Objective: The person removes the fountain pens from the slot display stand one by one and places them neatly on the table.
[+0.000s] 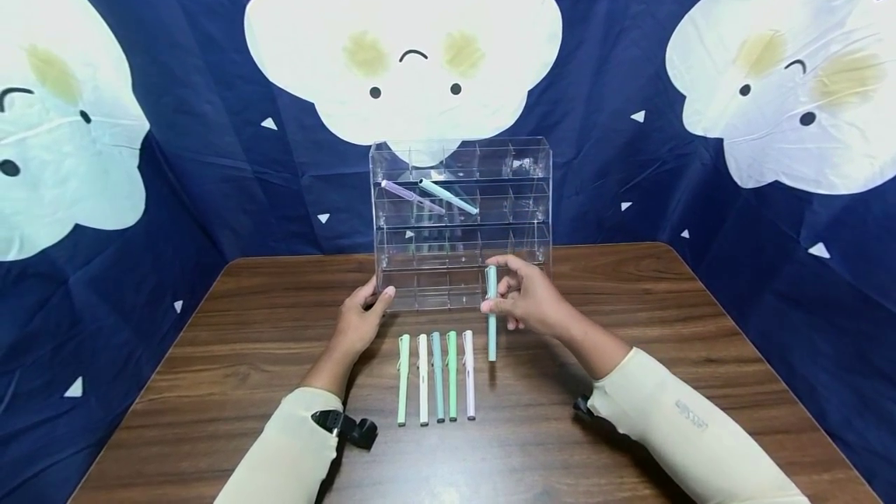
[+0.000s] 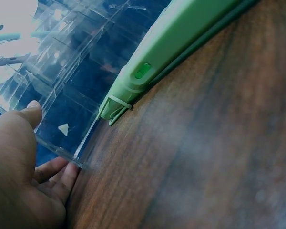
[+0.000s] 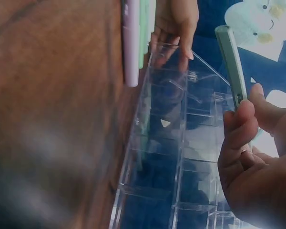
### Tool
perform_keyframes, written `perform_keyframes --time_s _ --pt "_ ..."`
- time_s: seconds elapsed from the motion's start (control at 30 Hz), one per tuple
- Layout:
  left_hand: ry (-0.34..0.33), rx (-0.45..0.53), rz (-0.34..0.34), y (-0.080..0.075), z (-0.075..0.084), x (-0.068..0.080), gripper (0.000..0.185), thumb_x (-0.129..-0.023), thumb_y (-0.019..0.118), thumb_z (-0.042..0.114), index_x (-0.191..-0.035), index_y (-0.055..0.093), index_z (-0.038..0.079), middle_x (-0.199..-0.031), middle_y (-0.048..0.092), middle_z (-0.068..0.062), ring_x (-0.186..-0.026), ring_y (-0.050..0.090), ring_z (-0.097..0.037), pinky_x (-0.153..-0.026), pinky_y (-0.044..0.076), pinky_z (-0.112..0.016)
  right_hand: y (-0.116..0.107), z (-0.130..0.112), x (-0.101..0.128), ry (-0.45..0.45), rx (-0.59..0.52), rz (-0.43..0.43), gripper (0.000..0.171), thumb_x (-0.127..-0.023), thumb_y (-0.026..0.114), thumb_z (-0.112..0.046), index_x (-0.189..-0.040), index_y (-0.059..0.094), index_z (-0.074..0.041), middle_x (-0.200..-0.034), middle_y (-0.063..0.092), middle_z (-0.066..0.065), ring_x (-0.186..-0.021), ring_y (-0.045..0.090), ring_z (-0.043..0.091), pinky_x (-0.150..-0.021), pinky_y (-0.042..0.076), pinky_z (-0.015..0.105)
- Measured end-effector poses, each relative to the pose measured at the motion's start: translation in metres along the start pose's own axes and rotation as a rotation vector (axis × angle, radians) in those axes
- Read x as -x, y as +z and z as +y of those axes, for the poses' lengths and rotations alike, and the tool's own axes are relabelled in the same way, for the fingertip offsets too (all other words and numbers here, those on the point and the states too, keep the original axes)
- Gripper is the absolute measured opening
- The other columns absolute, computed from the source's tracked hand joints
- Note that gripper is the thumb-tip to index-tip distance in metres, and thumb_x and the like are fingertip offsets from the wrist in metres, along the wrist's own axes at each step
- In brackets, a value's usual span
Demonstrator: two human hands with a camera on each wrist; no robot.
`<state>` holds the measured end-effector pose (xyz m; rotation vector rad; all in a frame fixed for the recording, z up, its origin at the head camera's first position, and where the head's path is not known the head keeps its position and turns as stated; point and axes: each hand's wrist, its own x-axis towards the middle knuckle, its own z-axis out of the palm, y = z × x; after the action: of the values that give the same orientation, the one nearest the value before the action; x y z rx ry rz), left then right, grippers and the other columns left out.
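A clear acrylic rack (image 1: 462, 280) with rows of compartments stands upright at the back of the table. My left hand (image 1: 360, 319) grips its lower left corner, thumb in front and fingers at the side, as the left wrist view (image 2: 19, 162) also shows. In front of the rack's lower right part, my right hand (image 1: 528, 298) pinches a light teal pen (image 1: 492, 333), held upright with its clip end up. In the right wrist view the pen (image 3: 231, 62) sticks out past the fingers. A purple pen (image 1: 413, 197) and a pale blue pen (image 1: 449, 197) lie slanted in an upper row.
Several pens lie in a row before the rack: a light green pen (image 1: 403, 379), a cream pen (image 1: 423, 379), a blue-teal pen (image 1: 438, 379), a green pen (image 1: 452, 379) and a pale lilac pen (image 1: 470, 379). Behind the wooden table (image 1: 231, 379) hangs a dark blue cloth (image 1: 196, 177).
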<state>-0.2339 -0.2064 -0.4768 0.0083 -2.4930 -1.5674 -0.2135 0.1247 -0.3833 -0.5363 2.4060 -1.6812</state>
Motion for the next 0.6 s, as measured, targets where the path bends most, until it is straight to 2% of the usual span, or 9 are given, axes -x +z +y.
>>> perform_keyframes --time_s 0.23,0.4,0.6 --pt "-0.001 -0.014 -0.005 -0.003 0.0 0.001 0.06 -0.11 0.069 0.037 -0.164 0.051 0.02 -0.146 0.067 -0.024 -0.124 0.072 -0.037 -0.089 0.055 -0.024 0.01 0.015 0.009 0.046 -0.006 -0.061 0.076 -0.088 0.089 0.0 -0.152 0.048 0.001 -0.076 0.062 0.002 -0.048 0.054 0.013 -0.043 0.045 0.024" --pt "0.006 -0.022 -0.009 -0.001 -0.002 -0.001 0.06 -0.11 0.068 0.037 -0.165 0.051 0.02 -0.149 0.066 -0.023 -0.126 0.072 -0.037 -0.091 0.056 -0.027 0.012 0.022 0.016 0.094 0.024 -0.098 0.074 -0.089 0.089 -0.003 -0.151 0.049 0.0 -0.077 0.062 0.002 -0.048 0.056 0.014 -0.044 0.043 0.022" --pt "-0.004 -0.006 -0.004 0.001 -0.001 -0.001 0.06 -0.11 0.069 0.037 -0.164 0.051 0.02 -0.15 0.066 -0.023 -0.126 0.072 -0.037 -0.091 0.057 -0.028 0.012 0.03 0.021 0.12 0.057 -0.14 0.074 -0.09 0.088 -0.004 -0.151 0.046 0.005 -0.077 0.063 0.004 -0.048 0.057 0.014 -0.044 0.044 0.023"
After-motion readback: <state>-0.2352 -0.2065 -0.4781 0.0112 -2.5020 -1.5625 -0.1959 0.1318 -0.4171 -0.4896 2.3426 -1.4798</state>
